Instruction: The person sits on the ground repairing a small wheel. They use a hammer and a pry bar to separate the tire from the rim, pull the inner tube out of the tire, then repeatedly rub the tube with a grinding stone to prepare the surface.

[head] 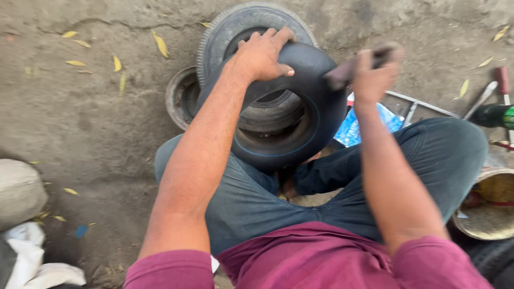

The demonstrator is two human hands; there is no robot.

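- The left hand (262,53) lies over the top of a black rubber inner tube (321,115), a fat inflated ring; its fingers (276,36) are curled over the upper edge and the thumb presses on the near face, so the hand grips the tube.
- The right hand (373,75) is closed around a small dark tool (342,72), blurred in the picture, whose end touches the tube's upper right shoulder; what kind of tool it is cannot be told.
- The inner tube stands upright on edge, propped between the person's knees in dark blue trousers (251,203), with its hole facing the camera. Its skin is smooth and matt, and a thin pale line runs round the face near the inner edge.
- Just behind the tube stands a grey ribbed tyre (225,32), partly hidden by it.
- Left of the tube, touching the tyre, lies a round rusty metal rim (176,96) on the dirt ground (96,123), which is strewn with yellow leaves.
- Right of the tube, beside the knee, lies a crumpled blue plastic bag (350,131).
- Farther right of the tube are a green bottle (495,115), a red-handled tool (502,80) and a round tin bowl (490,214).
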